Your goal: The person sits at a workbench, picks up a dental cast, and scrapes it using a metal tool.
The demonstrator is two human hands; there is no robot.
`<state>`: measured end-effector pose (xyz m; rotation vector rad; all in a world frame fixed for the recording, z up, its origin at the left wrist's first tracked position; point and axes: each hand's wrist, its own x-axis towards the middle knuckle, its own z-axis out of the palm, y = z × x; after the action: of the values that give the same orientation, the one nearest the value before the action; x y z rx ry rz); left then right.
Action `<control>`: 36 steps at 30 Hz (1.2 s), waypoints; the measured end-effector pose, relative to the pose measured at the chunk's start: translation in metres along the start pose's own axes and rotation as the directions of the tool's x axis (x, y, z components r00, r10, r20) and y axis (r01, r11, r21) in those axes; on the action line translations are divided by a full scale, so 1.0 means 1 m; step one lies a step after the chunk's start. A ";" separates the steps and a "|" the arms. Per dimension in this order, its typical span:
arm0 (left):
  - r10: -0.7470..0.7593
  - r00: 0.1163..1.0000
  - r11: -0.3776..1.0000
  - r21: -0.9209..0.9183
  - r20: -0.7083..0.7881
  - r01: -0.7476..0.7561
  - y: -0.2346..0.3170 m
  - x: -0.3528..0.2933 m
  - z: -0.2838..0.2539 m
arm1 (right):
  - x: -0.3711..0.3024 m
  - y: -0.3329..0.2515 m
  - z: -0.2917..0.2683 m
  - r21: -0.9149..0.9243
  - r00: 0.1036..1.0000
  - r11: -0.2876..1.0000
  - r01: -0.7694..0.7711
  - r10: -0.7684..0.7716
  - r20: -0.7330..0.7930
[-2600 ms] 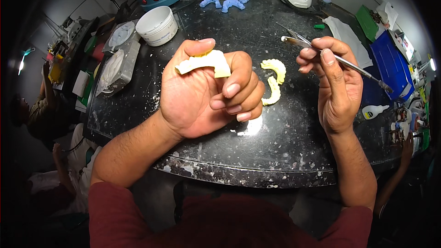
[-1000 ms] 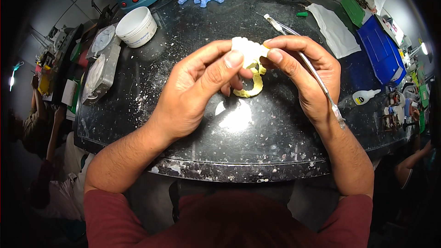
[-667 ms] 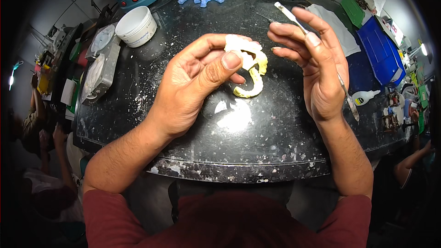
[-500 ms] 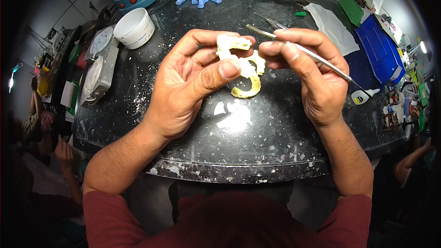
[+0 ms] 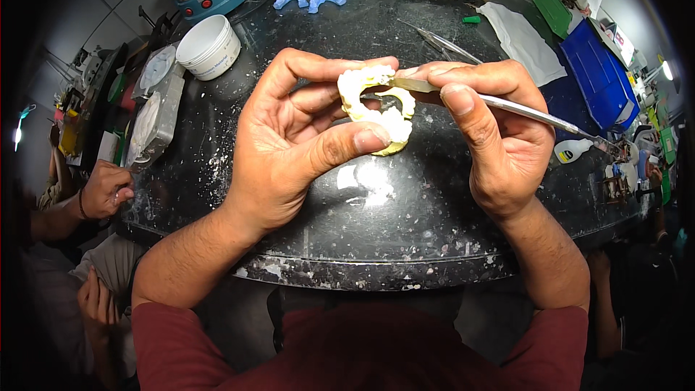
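Observation:
Between the thumb and fingers of my left hand (image 5: pixel 282 148) is a pale yellow dental cast (image 5: pixel 352 98), horseshoe-shaped, with a second curved part showing behind and below it. Glare washes out some of its surface, so how the parts join is unclear. My right hand (image 5: pixel 499 130) grips a slim metal carving knife (image 5: pixel 523 108) like a pen. The flat blade meets the upper right end of the cast, close to my left fingertips. Both hands are raised above the black worktable (image 5: pixel 427 210).
Several blue horseshoe-shaped pieces (image 5: pixel 326 0) lie at the back. A white tub (image 5: pixel 209 47) and a grey box (image 5: pixel 156 112) stand left. Behind my right hand are metal tools (image 5: pixel 441 40), a white cloth (image 5: pixel 521 43) and a blue bin (image 5: pixel 597 80). Another person's hand (image 5: pixel 107 190) is at left.
My left hand has tilted the cast so its arch opens to view. The knife blade has come down onto the cast's edge. At left, another person's hand has moved toward the table.

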<state>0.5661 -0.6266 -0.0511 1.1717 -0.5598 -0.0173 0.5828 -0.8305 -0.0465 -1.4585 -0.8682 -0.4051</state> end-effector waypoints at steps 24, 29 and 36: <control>0.035 0.999 0.998 0.049 -0.026 -0.033 0.000 -0.006 0.005 | -0.001 -0.004 0.001 -0.087 1.000 0.996 -0.007 0.007 0.002; 0.045 0.999 0.998 0.033 -0.019 -0.045 -0.002 -0.006 0.005 | -0.003 -0.002 0.002 -0.058 1.000 0.998 -0.012 0.010 -0.020; 0.051 0.998 0.998 0.029 -0.031 -0.050 -0.003 -0.007 0.006 | -0.005 -0.002 0.007 0.055 0.993 0.995 -0.088 0.092 -0.068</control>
<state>0.5589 -0.6308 -0.0548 1.1828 -0.5632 0.0528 0.5758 -0.8250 -0.0496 -1.4212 -0.7483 -0.3619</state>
